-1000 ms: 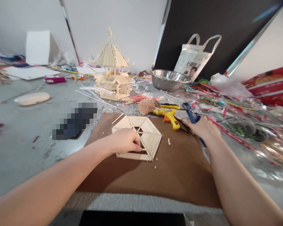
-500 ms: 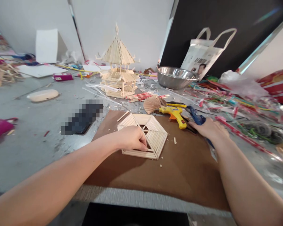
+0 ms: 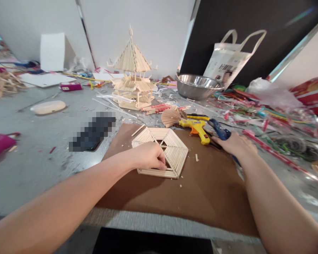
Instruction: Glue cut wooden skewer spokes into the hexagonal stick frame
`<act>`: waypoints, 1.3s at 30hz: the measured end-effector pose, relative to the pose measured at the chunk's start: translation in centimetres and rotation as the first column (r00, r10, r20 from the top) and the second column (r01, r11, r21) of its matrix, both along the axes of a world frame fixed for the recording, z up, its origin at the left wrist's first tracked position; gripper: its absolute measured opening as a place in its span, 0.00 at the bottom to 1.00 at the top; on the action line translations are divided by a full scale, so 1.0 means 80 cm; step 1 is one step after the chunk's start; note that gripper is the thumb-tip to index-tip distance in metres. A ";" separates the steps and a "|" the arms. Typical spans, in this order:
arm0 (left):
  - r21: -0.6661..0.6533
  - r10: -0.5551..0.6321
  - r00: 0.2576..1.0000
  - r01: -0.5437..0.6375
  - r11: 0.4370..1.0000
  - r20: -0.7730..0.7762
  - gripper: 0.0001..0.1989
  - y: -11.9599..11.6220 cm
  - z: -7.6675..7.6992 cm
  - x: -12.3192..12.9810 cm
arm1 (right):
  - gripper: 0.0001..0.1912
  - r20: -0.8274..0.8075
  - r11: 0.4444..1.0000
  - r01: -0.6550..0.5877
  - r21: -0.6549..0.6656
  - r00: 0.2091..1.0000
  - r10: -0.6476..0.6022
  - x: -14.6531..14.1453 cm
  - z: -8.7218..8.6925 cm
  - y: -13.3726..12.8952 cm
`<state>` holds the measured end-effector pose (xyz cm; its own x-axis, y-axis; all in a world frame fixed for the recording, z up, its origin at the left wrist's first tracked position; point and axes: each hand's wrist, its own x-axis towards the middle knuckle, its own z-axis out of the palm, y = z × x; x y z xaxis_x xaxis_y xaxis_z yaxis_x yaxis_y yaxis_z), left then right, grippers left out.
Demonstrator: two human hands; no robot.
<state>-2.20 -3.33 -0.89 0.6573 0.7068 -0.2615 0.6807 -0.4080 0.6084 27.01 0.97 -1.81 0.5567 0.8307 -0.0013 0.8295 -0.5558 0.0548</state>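
On the brown board [image 3: 201, 197] lies a hexagonal panel of thin wooden sticks [image 3: 177, 155], with open gaps near its centre. Over its near left part is my left hand [image 3: 151, 157], thumb and fingers pinched together on a short wooden stick at the panel's near section; the fingers hide most of that stick. To the right, my right hand [image 3: 238, 144] is closed over a blue-handled tool [image 3: 219, 129], whose jaws and exact kind I cannot make out. A yellow glue gun [image 3: 197, 128] lies just left of that hand.
Behind the board stands a stick-built pagoda [image 3: 134, 74], beside a metal bowl [image 3: 196, 86]. A dark phone [image 3: 95, 130] and a white case [image 3: 48, 107] are on the left. Cluttered plastic strips [image 3: 281, 116] spread along the right. A loose stick [image 3: 138, 130] lies by the panel.
My left hand has shifted very slightly to the right at the panel. My right hand stays on the blue-handled tool, almost unmoved.
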 end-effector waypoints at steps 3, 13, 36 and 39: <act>-0.004 0.001 1.000 -0.001 1.000 -0.003 0.11 -0.001 0.000 0.002 | 0.44 -0.002 1.000 0.000 -0.001 1.000 0.000 -0.002 0.001 -0.001; -0.008 0.035 0.999 -0.035 0.999 0.004 0.10 -0.006 0.002 0.007 | 0.44 -0.027 1.000 -0.020 0.014 0.999 0.021 -0.004 0.004 -0.004; -0.002 0.012 0.999 -0.012 1.000 -0.039 0.10 -0.004 0.002 0.006 | 0.45 -0.027 0.999 -0.045 0.008 0.999 0.045 -0.005 0.005 -0.005; -0.007 0.007 0.999 -0.007 1.000 -0.036 0.10 -0.004 0.001 0.006 | 0.45 -0.032 0.999 -0.047 0.014 0.998 0.047 -0.005 0.006 -0.006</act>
